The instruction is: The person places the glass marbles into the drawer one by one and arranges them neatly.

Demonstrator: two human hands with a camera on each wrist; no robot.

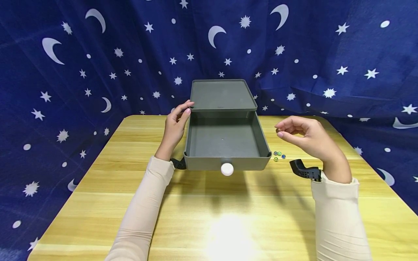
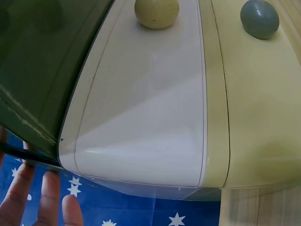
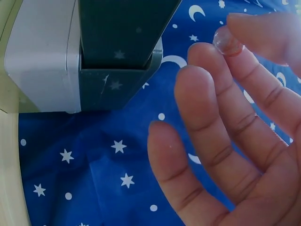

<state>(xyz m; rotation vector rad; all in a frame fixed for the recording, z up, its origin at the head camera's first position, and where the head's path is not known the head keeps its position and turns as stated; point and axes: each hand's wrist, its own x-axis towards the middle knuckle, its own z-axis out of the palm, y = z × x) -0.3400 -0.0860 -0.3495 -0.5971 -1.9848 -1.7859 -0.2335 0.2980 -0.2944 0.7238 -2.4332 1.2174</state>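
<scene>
My right hand (image 1: 303, 134) pinches a small clear glass marble (image 3: 228, 41) between thumb and fingertips, to the right of the drawer cabinet. The other fingers spread loosely below it in the right wrist view. At the centre stands the cabinet, whose grey top drawer (image 1: 225, 164) is pulled out, its bare floor showing. My left hand (image 1: 175, 123) touches the cabinet's upper left side, by the rim of the grey top (image 1: 223, 95), with fingers fairly straight. Several coloured glass marbles (image 1: 279, 153) lie on the table right of the drawer.
A white round knob (image 1: 227, 169) sticks out from the top drawer's front. Below are a white drawer (image 2: 141, 94) and a cream drawer (image 2: 263, 103), both pushed in. The cabinet stands on a wooden table (image 1: 130, 203), with a blue star-patterned curtain (image 1: 130, 43) behind.
</scene>
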